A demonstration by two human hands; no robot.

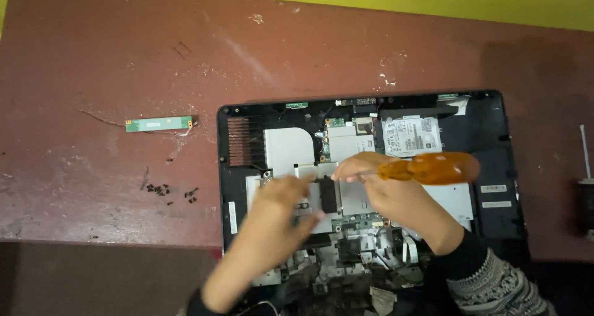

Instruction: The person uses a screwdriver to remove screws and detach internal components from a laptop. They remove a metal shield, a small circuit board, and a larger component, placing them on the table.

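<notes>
Head view looks down on an opened laptop chassis (365,186) at centre right of the frame, lying on a worn reddish-brown surface (93,62). The right hand (387,189) reaches in from the lower right, its grip closed around a screwdriver with an amber handle (433,167) that lies almost level, the handle pointing right and the shaft toward the frame's middle. The left hand (288,198) comes up from the bottom centre, forearm slanted, fingers spread loosely over the metal shielding; it is motion-blurred and I cannot tell whether it holds anything. A small green circuit strip (159,125) lies at left, with a scatter of dark screws (170,192) below it, well apart from the chassis.
</notes>
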